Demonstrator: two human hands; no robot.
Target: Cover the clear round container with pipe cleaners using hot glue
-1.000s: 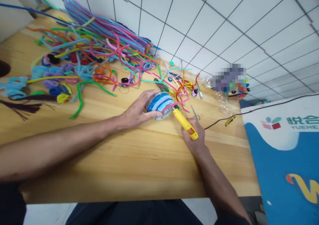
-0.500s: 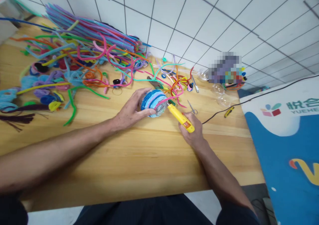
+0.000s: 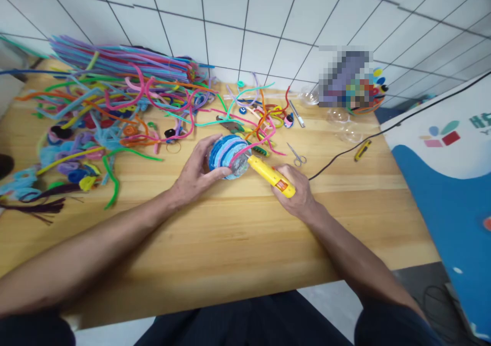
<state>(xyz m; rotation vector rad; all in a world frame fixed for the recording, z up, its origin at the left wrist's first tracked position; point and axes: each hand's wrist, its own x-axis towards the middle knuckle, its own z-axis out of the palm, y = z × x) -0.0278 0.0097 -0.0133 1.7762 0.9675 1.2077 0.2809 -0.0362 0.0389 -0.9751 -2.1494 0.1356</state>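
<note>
My left hand [image 3: 201, 169] is wrapped round a clear ball [image 3: 229, 154] partly covered in bands of blue, light-blue and lilac pipe cleaner. Its bare see-through end faces right. From that end a pink pipe cleaner [image 3: 259, 142] trails up and to the right. In my right hand [image 3: 297, 190] is a yellow hot glue gun [image 3: 271, 176], its front end close against the bare part of the ball. Whether the nozzle touches the ball I cannot tell. A black cord runs from behind the right hand.
Loose pipe cleaners [image 3: 111, 106] and a long bundle [image 3: 126, 62] cover the table's left and back. Pliers [image 3: 230, 124], scissors [image 3: 297, 155], a craft knife [image 3: 297, 114] and clear balls [image 3: 339, 116] lie beyond my hands. A yellow cutter [image 3: 362, 151] is at right, near the cord [image 3: 345, 153].
The view has shifted and tilted, so the scene sits differently in it. Both hands keep their holds, and the glue gun's front stays by the ball's bare end.
</note>
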